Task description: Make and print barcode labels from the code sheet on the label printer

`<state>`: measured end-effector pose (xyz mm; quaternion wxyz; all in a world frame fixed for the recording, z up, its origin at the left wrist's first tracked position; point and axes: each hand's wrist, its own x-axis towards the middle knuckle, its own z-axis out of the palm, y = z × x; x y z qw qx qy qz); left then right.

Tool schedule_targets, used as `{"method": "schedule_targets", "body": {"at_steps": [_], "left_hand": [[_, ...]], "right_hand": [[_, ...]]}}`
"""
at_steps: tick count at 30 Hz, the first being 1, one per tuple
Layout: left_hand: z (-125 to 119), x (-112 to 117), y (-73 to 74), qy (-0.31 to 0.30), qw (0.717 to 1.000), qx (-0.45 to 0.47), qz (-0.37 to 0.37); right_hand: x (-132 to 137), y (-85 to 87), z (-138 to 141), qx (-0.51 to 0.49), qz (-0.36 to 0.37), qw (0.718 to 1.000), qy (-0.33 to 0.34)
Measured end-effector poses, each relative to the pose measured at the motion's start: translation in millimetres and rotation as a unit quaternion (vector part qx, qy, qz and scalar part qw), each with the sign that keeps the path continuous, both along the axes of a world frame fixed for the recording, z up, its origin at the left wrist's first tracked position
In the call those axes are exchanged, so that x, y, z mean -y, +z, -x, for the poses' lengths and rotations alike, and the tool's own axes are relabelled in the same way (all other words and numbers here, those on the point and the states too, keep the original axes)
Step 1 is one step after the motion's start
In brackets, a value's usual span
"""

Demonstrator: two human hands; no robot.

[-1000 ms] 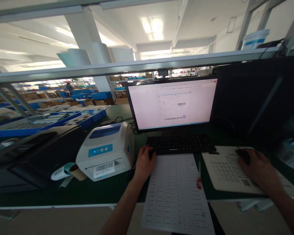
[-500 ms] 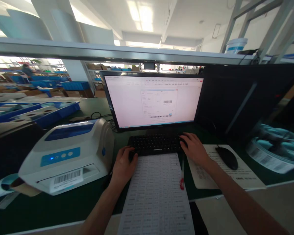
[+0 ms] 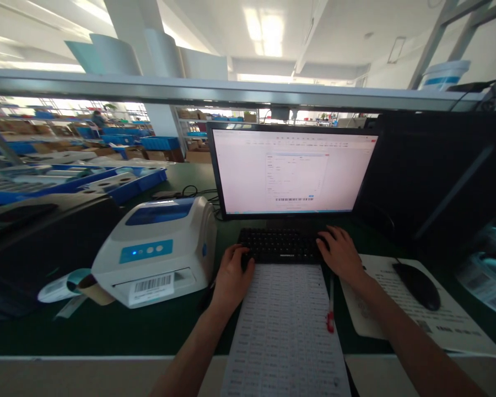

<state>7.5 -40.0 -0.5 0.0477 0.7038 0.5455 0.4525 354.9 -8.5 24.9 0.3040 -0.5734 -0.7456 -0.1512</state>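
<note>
My left hand (image 3: 232,275) rests at the left end of the black keyboard (image 3: 279,246), thumb and fingers apart around its front corner. At the opposite end, my right hand (image 3: 339,252) lies with fingers spread over the keys. Neither hand holds anything. Behind the keyboard stands the monitor (image 3: 248,187), showing a dialog window with a barcode below it. Printed sheets of table rows (image 3: 287,325) lie in front of the keyboard, between my forearms. A pen with a red part (image 3: 330,321) lies along their right edge.
Left of my hand is a white label printer (image 3: 152,281) with a barcode label in its slot. A black mouse (image 3: 417,284) sits on a printed mat (image 3: 367,317) at right. Label rolls (image 3: 490,281) lie farther right; blue trays (image 3: 143,184) are behind the printer.
The camera view has turned left, so everything sits farther right. In the on-screen dialog, the upper barcode is gone. Both hands stay at the keyboard.
</note>
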Motion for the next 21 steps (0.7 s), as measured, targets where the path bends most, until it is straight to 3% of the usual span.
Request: {"method": "schedule_targets", "body": {"at_steps": [10, 21], "left_hand": [[-1.3, 0.4, 2.6, 0.002, 1.0, -0.009, 0.004], [2.0, -10.0, -0.6, -0.005, 0.999, -0.047, -0.019]], "right_hand": [[37.9, -8.9, -62.8, -0.105, -0.053, 0.99, -0.077], [44.8, -8.8, -54.9, -0.062, 0.003, 0.997, -0.044]]}}
